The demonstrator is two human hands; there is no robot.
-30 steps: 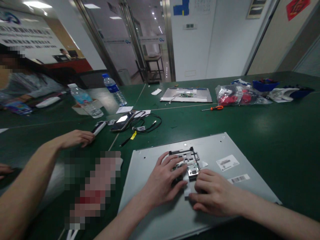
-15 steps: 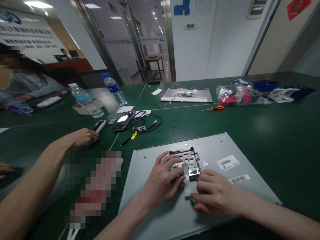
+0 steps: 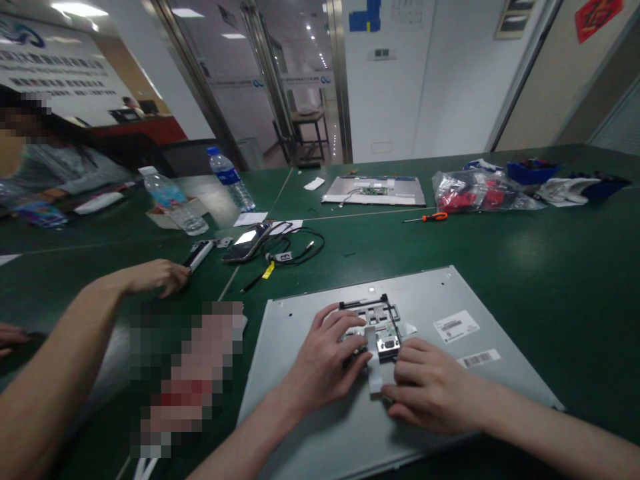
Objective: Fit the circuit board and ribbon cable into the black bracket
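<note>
1. White tape-like strip (image 3: 375,375) lies just left of the metal port (image 3: 388,344) on the grey metal panel (image 3: 425,300); its long axis runs from beside the port toward the wearer, past the port's near edge.
2. Left hand (image 3: 327,360) is left of the port, fingers bent and slightly spread, thumb at the strip's left edge; whether they pinch it, I cannot tell.
3. Right hand (image 3: 433,385) is to the port's near right, fingers curled together by the strip's near end; any pinch is hidden.
4. Strip lies between both hands, neither clearly nearer.
5. Beyond the port, an orange-handled screwdriver (image 3: 434,218) rests on the desk (image 3: 500,247).
</note>
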